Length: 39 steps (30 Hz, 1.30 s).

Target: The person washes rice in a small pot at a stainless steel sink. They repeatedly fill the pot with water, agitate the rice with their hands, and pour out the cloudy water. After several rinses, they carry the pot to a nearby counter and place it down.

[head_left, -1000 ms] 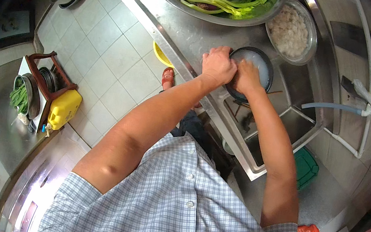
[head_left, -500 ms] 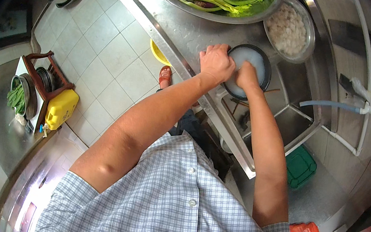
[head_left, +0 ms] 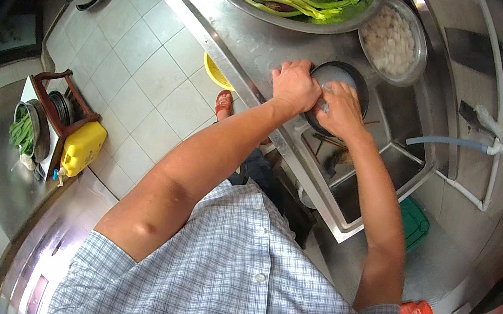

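Note:
A dark round bowl point(head_left: 365, 87) of cloudy whitish water stands at the edge of the sink. At its left side my left hand point(head_left: 296, 87) closes on the rim, with the fingertips partly hidden. Over the bowl, my right hand point(head_left: 343, 111) is at the water with its fingers curled in and its thumb near my left hand. A small pale bit shows by that thumb, but what the right fingers hold is too small to make out.
Above the bowl is a large steel basin point(head_left: 296, 23) of green vegetables. An oval metal dish point(head_left: 391, 42) of pale pieces stands beside it. The steel sink point(head_left: 400, 107) has crossing bars. A cleaver point(head_left: 472, 50), a knife point(head_left: 492, 134) and a blue hose point(head_left: 449, 142) lie right.
My right hand has risen from down in the cloudy water, and its fingers now show over the bowl. My left hand has stayed at the rim.

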Tool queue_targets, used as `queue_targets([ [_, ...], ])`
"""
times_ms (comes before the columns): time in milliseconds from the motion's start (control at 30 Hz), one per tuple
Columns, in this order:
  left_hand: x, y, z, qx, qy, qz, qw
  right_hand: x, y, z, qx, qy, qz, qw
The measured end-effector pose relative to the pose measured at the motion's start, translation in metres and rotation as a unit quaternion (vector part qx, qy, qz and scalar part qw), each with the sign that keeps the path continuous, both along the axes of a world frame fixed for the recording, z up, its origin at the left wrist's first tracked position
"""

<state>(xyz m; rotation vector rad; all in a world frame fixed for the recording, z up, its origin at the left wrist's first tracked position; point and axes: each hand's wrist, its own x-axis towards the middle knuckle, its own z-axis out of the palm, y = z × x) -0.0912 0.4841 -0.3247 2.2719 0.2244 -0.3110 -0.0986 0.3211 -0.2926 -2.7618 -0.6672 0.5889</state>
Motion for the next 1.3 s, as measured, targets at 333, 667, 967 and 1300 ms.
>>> queue_targets([
  [333, 0.002, 0.003, -0.001, 0.000, -0.002, -0.031, 1.000, 0.010, 0.004, -0.022, -0.119, -0.082, 0.218, 0.965],
  [667, 0.000, 0.005, -0.001, 0.012, -0.006, -0.043, 0.999, 0.009, 0.017, -0.033, -0.189, 0.056, 0.008, 0.980],
  [967, -0.002, 0.001, -0.003, 0.008, -0.012, -0.016, 1.000, -0.005, 0.018, -0.056, -0.161, 0.032, -0.165, 0.973],
  [1300, -0.002, -0.001, -0.004, 0.008, -0.010, -0.008, 1.000, 0.004, 0.019, -0.060, -0.060, 0.120, -0.341, 0.931],
])
